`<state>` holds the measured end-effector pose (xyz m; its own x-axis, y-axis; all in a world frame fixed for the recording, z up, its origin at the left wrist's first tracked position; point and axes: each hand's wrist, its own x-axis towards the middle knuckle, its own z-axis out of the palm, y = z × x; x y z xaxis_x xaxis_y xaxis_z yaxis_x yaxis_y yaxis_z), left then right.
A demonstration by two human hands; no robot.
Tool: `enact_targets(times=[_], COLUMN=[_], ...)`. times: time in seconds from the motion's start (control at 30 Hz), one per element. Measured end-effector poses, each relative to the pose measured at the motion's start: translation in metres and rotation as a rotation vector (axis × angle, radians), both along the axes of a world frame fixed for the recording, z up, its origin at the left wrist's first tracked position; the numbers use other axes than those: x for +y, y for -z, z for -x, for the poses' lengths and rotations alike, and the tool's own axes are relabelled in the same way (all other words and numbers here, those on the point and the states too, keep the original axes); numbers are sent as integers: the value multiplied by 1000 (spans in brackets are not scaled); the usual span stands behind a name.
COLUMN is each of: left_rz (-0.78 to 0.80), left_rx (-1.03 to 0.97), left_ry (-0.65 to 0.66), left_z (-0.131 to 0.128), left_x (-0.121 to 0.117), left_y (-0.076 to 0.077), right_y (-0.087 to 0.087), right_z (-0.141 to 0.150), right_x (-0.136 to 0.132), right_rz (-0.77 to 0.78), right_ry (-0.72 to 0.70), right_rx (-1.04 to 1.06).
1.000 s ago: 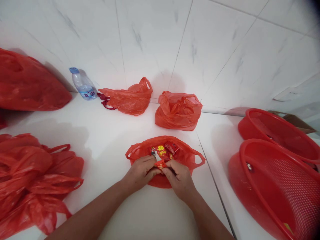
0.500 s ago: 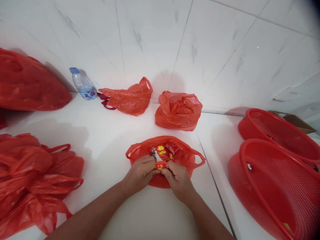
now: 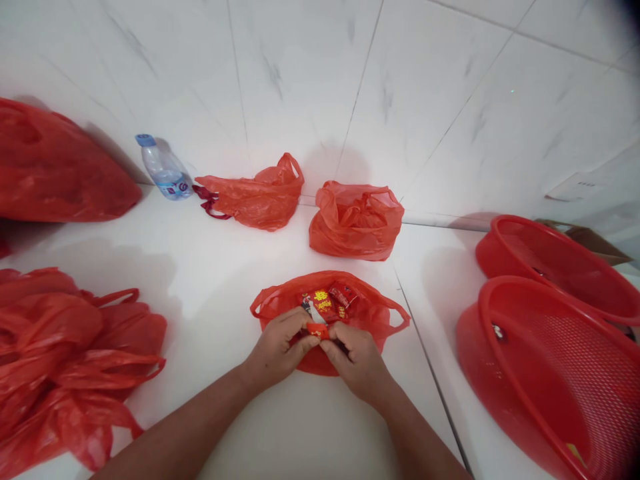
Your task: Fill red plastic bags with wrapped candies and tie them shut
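Note:
Between my two hands is a small red packet (image 3: 317,330) with yellow print, perhaps a wrapped sweet. Fingers and thumb of my left hand (image 3: 278,343) pinch its left end, and my right hand (image 3: 356,357) pinches the right end. Both hands are closed, over the near side of an open red plastic bag (image 3: 373,307) whose two handles spread out sideways. Inside the bag lie a red wrapper with yellow lettering (image 3: 325,303), a darker red packet (image 3: 344,293) and a whitish piece (image 3: 316,313). My fingers hide part of the contents.
Two red plastic bags (image 3: 255,200) (image 3: 357,230) sit by the tiled wall, with a clear bottle (image 3: 167,175) to their left. Bigger red bags (image 3: 60,167) (image 3: 75,347) fill the left side. Two red plastic baskets (image 3: 545,387) (image 3: 565,267) stand at the right, past a seam in the white tabletop.
The packet has turned a little between my fingers, showing different parts of its print. Both hands stay at the same spot over the bag; the view has shifted very slightly.

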<state>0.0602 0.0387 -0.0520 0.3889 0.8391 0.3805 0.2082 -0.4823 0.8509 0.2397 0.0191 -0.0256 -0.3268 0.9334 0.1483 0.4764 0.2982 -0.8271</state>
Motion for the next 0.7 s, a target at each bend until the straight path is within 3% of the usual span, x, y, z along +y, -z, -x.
enact_targets(times=[0.47, 0.7], left_rz=[-101, -19], left_rx=[1, -19], left_ry=[3, 22], left_z=[0, 0], left_x=[3, 0], left_y=[1, -3], right_y=[2, 3], right_z=[1, 1], right_x=[-1, -2], right_rz=[37, 34], right_ry=[-11, -33], right_rx=[-41, -58])
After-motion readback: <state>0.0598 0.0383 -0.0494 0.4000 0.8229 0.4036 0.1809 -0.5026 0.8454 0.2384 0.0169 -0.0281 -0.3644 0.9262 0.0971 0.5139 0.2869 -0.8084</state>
